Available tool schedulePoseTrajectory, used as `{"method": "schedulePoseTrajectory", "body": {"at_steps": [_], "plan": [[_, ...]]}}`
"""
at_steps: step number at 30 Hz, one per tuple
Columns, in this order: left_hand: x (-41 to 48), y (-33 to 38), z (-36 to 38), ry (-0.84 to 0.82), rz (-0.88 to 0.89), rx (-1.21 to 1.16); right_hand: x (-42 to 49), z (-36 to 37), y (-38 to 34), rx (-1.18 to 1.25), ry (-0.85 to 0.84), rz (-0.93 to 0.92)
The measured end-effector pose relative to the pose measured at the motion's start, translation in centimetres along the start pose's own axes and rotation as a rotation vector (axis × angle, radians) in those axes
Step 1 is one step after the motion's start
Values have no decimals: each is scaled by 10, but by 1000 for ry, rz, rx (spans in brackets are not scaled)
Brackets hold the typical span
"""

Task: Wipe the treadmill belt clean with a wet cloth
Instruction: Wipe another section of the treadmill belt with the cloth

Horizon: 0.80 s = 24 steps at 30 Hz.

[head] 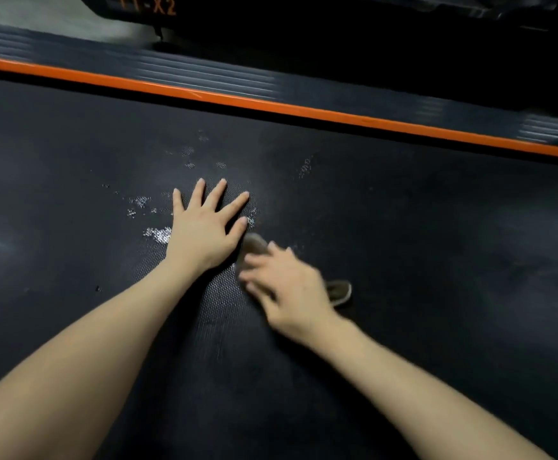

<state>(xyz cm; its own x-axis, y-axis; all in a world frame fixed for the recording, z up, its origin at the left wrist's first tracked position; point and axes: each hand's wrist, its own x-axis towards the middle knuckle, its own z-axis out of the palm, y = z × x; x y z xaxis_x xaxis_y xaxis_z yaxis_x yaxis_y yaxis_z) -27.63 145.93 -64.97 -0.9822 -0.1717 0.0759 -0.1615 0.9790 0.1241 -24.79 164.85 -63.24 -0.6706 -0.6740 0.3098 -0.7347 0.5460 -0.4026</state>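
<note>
on the belt [420, 260], right hand [291, 287] presses the cloth [255, 244].

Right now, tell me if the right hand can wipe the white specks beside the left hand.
Probably not directly: the left hand lies flat on the belt between the cloth and those specks.

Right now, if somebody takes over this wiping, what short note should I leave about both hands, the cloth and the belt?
Left hand: flat on the treadmill belt, fingers spread, holding nothing.
Right hand: presses the cloth onto the belt beside the left thumb; blurred.
Done: hard to judge; shiny specks, perhaps water, lie around the left hand.
Left: wipe those specks and the rest of the belt.
</note>
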Motion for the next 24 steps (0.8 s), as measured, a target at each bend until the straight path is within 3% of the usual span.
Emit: {"method": "schedulePoseTrajectory", "body": {"at_steps": [2,4,7,10,13,16,19,21,24], "plan": [[-1,-1,0,3,6,-3,-36,-14,-7,11,-89,-79],[-2,-1,-2,1,7,-30,-69,-37,22,-60,-101,-13],[-12,0,-11,37,0,-87,-113,-81,72,-174,17,294],[-43,7,-21,76,-7,-166,-120,-90,65,-163,84,554],[-82,10,-24,39,67,-122,-97,-44,-4,-80,79,369],[-104,-4,-25,1,118,-33,-89,-7,-71,19,-110,84],[-120,-23,-22,-38,108,30,-114,-32,-53,82,-279,-23],[-130,-32,-18,-60,109,40,-151,-66,-17,43,-325,-22],[-134,-35,-15,-57,102,16,-198,-117,25,10,-350,180]]}}
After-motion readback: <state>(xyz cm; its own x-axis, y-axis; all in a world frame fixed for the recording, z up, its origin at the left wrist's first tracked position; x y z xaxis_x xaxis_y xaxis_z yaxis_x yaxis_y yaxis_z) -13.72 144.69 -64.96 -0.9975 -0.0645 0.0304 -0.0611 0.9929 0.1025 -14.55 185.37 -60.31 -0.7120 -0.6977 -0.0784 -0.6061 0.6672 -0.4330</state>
